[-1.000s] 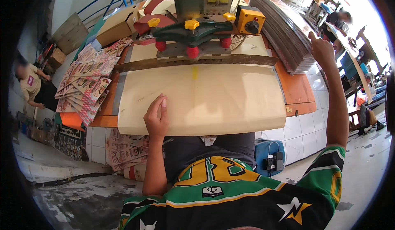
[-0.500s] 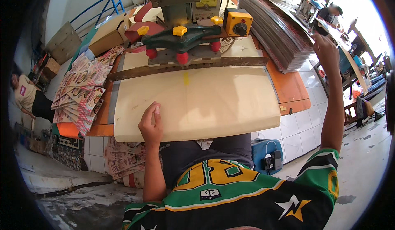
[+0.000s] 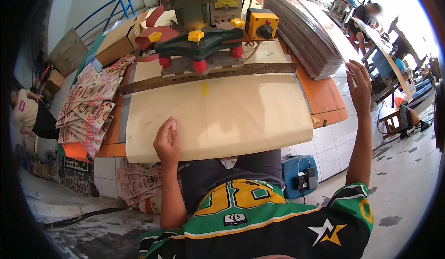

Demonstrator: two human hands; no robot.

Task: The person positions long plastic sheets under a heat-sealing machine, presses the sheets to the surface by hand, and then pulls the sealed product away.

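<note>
A large cream sheet [image 3: 241, 120] lies over the orange worktable, its near edge sagging over my lap. My left hand [image 3: 168, 141] rests on the sheet's left front part, thumb and fingers drawn together, with nothing visible in them. Beyond the sheet stands a press with a dark green head [image 3: 199, 50], yellow knobs and red feet. Below the head, a long brown metal bar [image 3: 213, 75] crosses the sheet's far edge. My right hand [image 3: 359, 87] is raised off the table at the right, below the tall stack of plastic sheets [image 3: 303, 32], fingers partly extended and apart.
Printed, pink-and-white flat packs [image 3: 88, 104] are heaped at the table's left, near a cardboard box [image 3: 118, 39]. A yellow control box [image 3: 262, 25] with a black knob sits by the press. A person [image 3: 30, 113] is at the left, another person [image 3: 366, 22] far right.
My right hand has come down and slightly left, its fingers spreading more. My left hand stays on the sheet. The whole view has shifted slightly.
</note>
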